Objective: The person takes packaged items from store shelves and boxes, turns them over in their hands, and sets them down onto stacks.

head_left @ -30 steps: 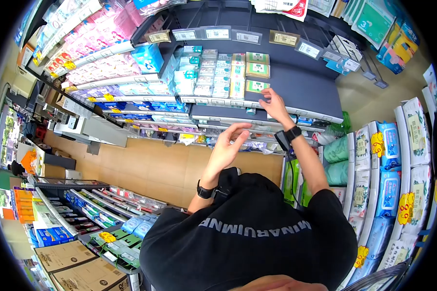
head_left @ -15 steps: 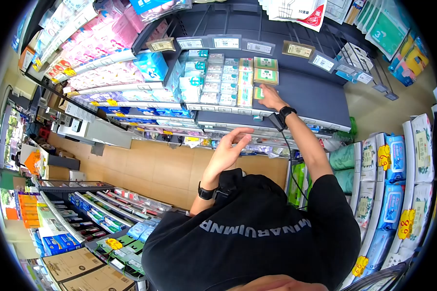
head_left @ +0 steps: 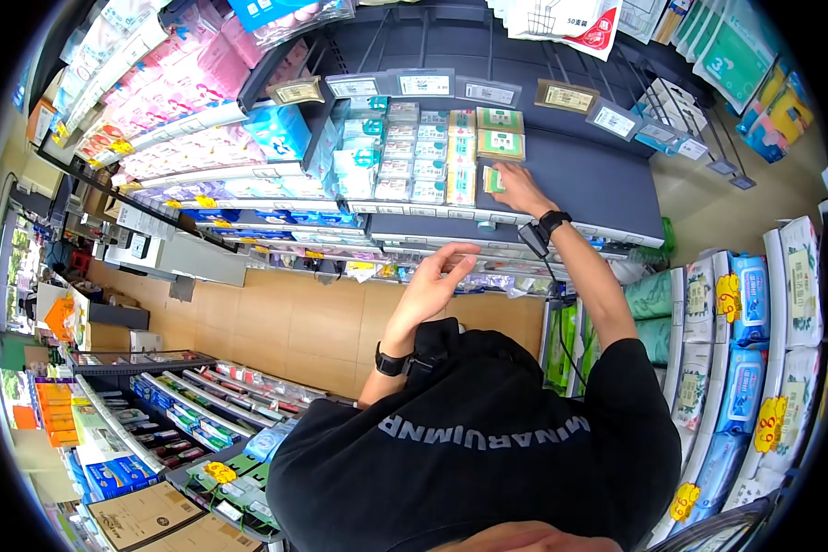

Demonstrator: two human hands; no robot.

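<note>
Store flooring (head_left: 294, 317) in tan tile runs between stocked racks. Forward of the person, a dark grey shelf (head_left: 598, 179) carries small packaged goods along its left half. A black shirt (head_left: 478, 423) with light lettering covers the person's torso at lower center. Cardboard cartons (head_left: 147, 511) sit at lower left; blue wipes packs (head_left: 752, 285) occupy the rack at right.

Left hand (head_left: 437, 285): raised in front of the shelf, above the aisle. Grip moderately wide, fingers loosely bent, thumb apart.

Right hand (head_left: 522, 190): over the front of the shelf, fingertips at a small green-and-yellow pack (head_left: 492, 180). Fingers partly cover the pack; whether the grip is pinched on it cannot be determined.

Pack position: near the front shelf edge, in the rightmost column, ahead of two similar packs (head_left: 501, 144) and right of a column of yellow-edged packs (head_left: 461, 175). Each wrist bears a black wristband (head_left: 391, 361). Price tags (head_left: 425, 85) are aligned above the shelf.
</note>
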